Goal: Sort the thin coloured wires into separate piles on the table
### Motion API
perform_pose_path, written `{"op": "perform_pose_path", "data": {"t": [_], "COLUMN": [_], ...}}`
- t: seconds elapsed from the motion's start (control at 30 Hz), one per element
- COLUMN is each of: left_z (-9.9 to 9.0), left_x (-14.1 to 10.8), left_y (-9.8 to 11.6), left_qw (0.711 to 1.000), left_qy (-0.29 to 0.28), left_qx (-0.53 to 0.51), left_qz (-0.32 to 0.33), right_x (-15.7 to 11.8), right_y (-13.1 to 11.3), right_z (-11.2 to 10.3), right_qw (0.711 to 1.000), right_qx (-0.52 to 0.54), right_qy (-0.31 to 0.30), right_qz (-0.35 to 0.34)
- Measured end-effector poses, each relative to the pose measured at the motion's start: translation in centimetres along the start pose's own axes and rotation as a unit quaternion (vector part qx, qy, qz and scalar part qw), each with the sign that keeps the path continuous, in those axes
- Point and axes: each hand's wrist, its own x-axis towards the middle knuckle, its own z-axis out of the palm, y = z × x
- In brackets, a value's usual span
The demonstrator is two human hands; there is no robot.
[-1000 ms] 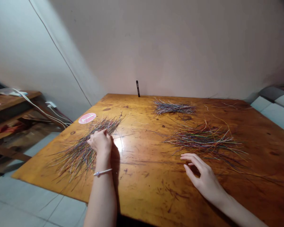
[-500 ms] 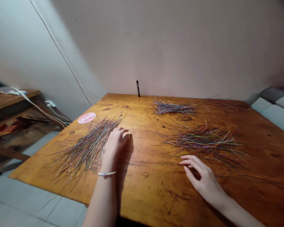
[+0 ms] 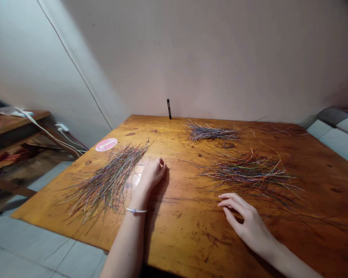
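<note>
My left hand (image 3: 153, 174), with a beaded bracelet (image 3: 136, 211) at the wrist, is just right of a long slanted heap of thin multicoloured wires (image 3: 107, 177). Its fingers are curled in, and whatever they may hold is hidden. My right hand (image 3: 246, 220) hovers low over the wooden table (image 3: 179, 239), fingers apart and nothing in them. Beyond it spreads a second loose heap of coloured wires (image 3: 249, 172). Farther back lies a smaller, tidier bundle of bluish and white wires (image 3: 213, 132).
A black marker pen (image 3: 169, 109) stands upright at the table's back edge by the wall. A pink round sticker (image 3: 106, 144) is on the left side. Stray wires (image 3: 290, 131) lie at the back right. A second table (image 3: 20, 123) with white cables stands left.
My left hand has moved slightly right, away from the left heap, and its fingers have curled in. A pale patch beside it now shows. My right hand has shifted slightly left.
</note>
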Motion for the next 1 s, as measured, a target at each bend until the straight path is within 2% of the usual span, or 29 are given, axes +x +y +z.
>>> {"op": "perform_pose_path", "data": {"t": [0.23, 0.43, 0.53, 0.6, 0.7, 0.8, 0.9, 1.0], "left_z": [-1.9, -4.0, -4.4, -4.5, -4.2, -3.1, -1.5, 0.3], "left_x": [-0.9, -1.7, -1.9, -2.0, -1.8, -1.3, -0.8, -0.3], "left_y": [-0.1, -0.9, -1.7, -2.0, -1.4, 0.3, 1.7, 2.1], "left_qw": [0.990, 0.965, 0.951, 0.949, 0.971, 0.995, 0.999, 0.998], "left_qy": [-0.042, -0.094, -0.094, -0.077, -0.036, -0.002, 0.004, 0.027], "left_qx": [0.056, 0.050, 0.059, 0.066, 0.057, 0.037, 0.028, 0.028], "left_qz": [-0.126, -0.238, -0.289, -0.297, -0.229, -0.092, 0.016, 0.049], "right_x": [0.1, 0.1, 0.1, 0.1, 0.1, 0.0, 0.0, -0.1], "right_y": [-0.3, -0.6, -0.5, -0.4, -0.3, -0.4, -0.5, -0.5], "right_z": [0.0, -0.1, -0.1, 0.0, 0.1, 0.1, 0.0, 0.0], "right_qw": [1.000, 0.999, 0.999, 0.999, 0.999, 0.999, 0.999, 0.999], "right_qx": [-0.004, -0.019, -0.023, -0.024, -0.024, -0.025, -0.027, -0.029], "right_qy": [-0.004, 0.000, -0.001, -0.002, -0.005, -0.011, -0.014, -0.013], "right_qz": [-0.023, -0.042, -0.041, -0.040, -0.040, -0.036, -0.032, -0.034]}}
